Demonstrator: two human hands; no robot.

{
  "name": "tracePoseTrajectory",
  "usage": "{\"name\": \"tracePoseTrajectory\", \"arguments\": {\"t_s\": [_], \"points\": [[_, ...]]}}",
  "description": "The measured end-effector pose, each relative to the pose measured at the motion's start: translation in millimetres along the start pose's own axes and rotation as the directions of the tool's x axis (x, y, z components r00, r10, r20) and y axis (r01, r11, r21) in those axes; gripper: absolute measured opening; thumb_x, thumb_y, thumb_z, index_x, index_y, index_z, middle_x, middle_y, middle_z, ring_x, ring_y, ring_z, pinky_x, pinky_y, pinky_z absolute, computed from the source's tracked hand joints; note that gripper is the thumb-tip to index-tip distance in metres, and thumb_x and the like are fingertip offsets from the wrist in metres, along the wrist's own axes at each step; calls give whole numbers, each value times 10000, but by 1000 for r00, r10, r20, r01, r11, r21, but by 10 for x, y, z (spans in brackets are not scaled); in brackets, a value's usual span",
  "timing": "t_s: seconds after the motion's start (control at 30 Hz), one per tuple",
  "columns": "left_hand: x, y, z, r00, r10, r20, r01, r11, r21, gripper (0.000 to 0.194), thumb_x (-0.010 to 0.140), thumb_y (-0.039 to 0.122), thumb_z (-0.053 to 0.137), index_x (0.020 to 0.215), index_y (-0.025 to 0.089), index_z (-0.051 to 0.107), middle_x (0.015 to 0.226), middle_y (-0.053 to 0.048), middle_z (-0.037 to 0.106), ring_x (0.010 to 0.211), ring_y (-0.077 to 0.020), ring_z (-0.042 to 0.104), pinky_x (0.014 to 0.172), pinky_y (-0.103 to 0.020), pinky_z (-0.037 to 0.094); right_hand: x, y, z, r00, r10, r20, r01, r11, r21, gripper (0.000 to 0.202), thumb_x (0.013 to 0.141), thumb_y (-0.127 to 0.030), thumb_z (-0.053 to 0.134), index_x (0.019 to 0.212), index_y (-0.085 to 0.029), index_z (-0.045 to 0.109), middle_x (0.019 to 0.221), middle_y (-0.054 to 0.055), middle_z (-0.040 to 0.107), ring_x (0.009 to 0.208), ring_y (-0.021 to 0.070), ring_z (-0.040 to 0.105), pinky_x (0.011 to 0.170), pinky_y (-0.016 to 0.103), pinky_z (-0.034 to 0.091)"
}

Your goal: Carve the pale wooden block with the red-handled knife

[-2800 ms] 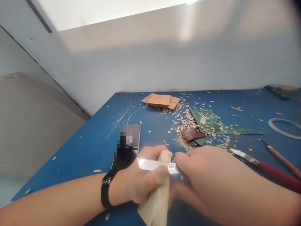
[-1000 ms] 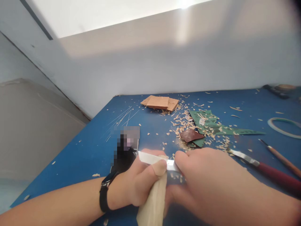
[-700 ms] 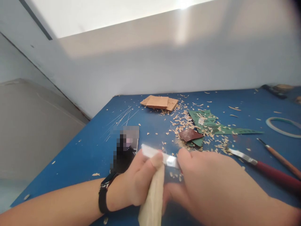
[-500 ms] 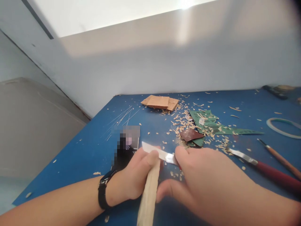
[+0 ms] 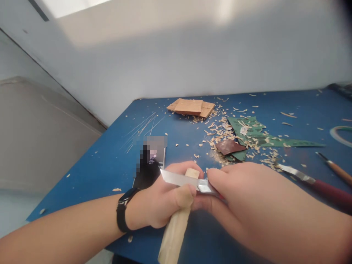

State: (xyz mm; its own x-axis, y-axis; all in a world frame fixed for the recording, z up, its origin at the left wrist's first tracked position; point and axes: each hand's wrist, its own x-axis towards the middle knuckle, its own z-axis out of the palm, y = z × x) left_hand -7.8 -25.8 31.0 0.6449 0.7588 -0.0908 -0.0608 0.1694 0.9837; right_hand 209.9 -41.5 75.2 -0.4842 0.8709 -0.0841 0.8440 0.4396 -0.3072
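My left hand, with a black band on its wrist, is closed round a pale wooden stick. The stick's squared far end pokes out above the fingers, and its near end slants down toward me. My right hand grips a carving knife by its handle, which is mostly hidden in the palm; a bit of red shows. The blade lies flat across the stick near its far end, pointing left, with my left thumb just below it. My right thumb is close against the stick's side.
Wood shavings are scattered over the blue table. Beyond lie stacked wooden pieces, green sheet scraps and a brown scrap. A red-handled knife and a thin tool lie right. A phone lies left.
The knife blade has come back over the stick, whose far end now shows beyond it. My right thumb has closed in toward the left hand. The view has tilted down slightly.
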Motion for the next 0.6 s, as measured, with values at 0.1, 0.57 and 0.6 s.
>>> {"name": "tracePoseTrajectory", "arguments": {"t_s": [0.1,0.57,0.6], "points": [[5,34,-7,999,-32,24,31,999,30,648,886,801,797,1063,198,643,840,-18,603,723,-175,504,645,-276,401,5,-24,-44,998,19,53,-19,1000,5,433,1033,-673,447,1057,-409,790,787,13,802,647,297,718,570,417,346],[-10,98,0,1000,15,10,-17,983,183,626,1022,786,617,763,217,580,701,-18,557,632,-176,456,590,-314,355,49,-70,-15,993,0,115,24,979,-203,273,1027,-510,538,863,-329,659,715,42,722,549,283,633,480,404,236],[-11,55,-16,999,43,-12,-40,979,200,632,1050,761,589,736,213,577,721,-27,560,647,-179,454,587,-312,358,39,-63,-3,996,3,84,15,977,-214,267,1042,-496,539,870,-326,652,701,41,708,529,277,626,471,399,226]]}}
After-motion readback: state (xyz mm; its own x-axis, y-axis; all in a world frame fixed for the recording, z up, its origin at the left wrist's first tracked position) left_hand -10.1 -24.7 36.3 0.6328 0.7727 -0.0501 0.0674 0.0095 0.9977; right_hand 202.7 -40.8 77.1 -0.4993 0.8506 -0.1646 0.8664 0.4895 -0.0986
